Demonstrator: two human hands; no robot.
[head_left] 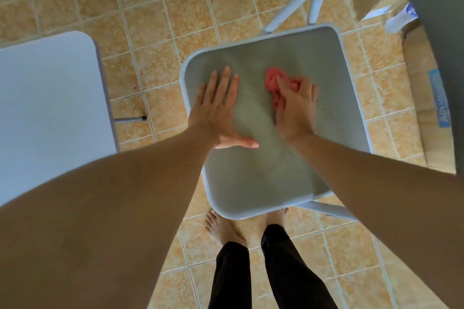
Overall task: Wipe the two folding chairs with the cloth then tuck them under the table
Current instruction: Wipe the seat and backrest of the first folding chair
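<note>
The left hand [218,110] presses flat, fingers [226,81] straight, on the folding chair [334,113] seat. The right hand [295,105] clutches the soft pink cloth [272,80]. The chair looks light and liable to slide, so the seat rim is the place to grip it.

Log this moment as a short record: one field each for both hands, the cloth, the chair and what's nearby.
left hand: flat on the chair seat, fingers straight
right hand: grips the cloth, pressing it on the seat
cloth: pink, bunched
chair: grey seat, unfolded, on tiled floor
nearby: pale seat at left; boxes at right
</note>
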